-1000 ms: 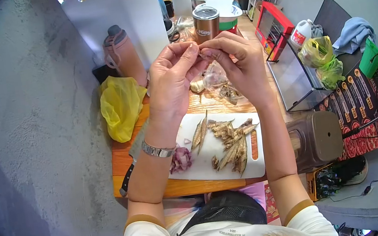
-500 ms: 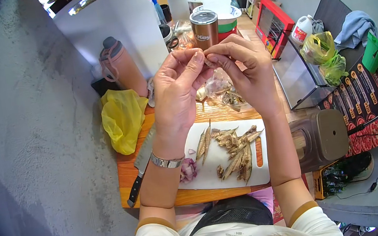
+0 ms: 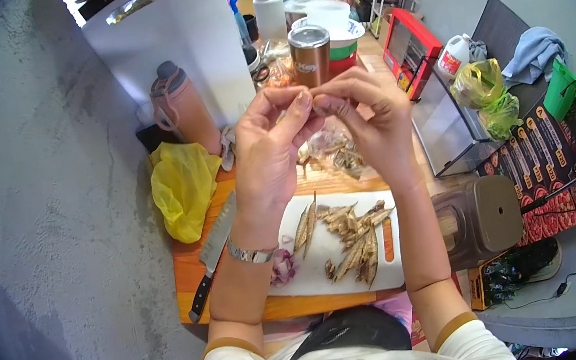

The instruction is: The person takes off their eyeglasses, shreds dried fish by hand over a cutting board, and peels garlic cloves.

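In front of the tumbler, my left hand (image 3: 270, 134) and my right hand (image 3: 371, 113) meet, thumbs and fingers pinched together. Something small is between the fingertips, too hidden to name. Below them lies a white cutting board (image 3: 306, 280). Dried split fish (image 3: 361, 254) are heaped on its right side, and a couple of slender ones (image 3: 306, 227) lie further left. Chopped purple onion (image 3: 282, 267) is by the board's left edge, partly behind my left forearm. A large black-handled knife (image 3: 205, 295) rests left of the board.
A clear plastic bag (image 3: 331, 146) lies beyond the board. A copper tumbler (image 3: 311, 55) and white bottle (image 3: 270, 13) stand behind. Leftward are a yellow bag (image 3: 185, 191) and pink flask (image 3: 190, 113); to the right, a brown lidded container (image 3: 488, 218).
Both hands stay pinched together in nearly the same place, with the fingers slightly shifted. The whole view has moved a little, so the board and table appear lower and further left.
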Tool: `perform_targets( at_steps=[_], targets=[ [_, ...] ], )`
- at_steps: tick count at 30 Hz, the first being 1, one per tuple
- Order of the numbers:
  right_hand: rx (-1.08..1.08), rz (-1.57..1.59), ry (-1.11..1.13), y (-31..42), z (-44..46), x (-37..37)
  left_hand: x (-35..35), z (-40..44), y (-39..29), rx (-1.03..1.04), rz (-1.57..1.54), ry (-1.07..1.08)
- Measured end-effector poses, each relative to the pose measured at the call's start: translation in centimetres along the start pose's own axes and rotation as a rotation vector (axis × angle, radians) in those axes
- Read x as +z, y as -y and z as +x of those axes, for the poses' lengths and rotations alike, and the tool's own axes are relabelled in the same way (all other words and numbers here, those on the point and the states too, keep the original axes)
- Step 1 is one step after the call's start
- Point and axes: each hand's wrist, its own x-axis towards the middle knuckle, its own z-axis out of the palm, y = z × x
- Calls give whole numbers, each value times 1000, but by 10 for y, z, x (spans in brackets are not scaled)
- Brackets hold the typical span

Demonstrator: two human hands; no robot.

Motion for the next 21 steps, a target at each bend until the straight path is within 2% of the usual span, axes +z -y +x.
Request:
perform_targets(
  at_steps=[10,13,21],
  targets=[
    [50,49,-16,-8,3,-2,4,3,1,-15,-68,27],
    [-81,-106,-25,-2,3,1,0,3,2,-10,-62,11],
    [-167,-249,-37,-5,0,5,1,3,4,10,-56,-3]
  ],
)
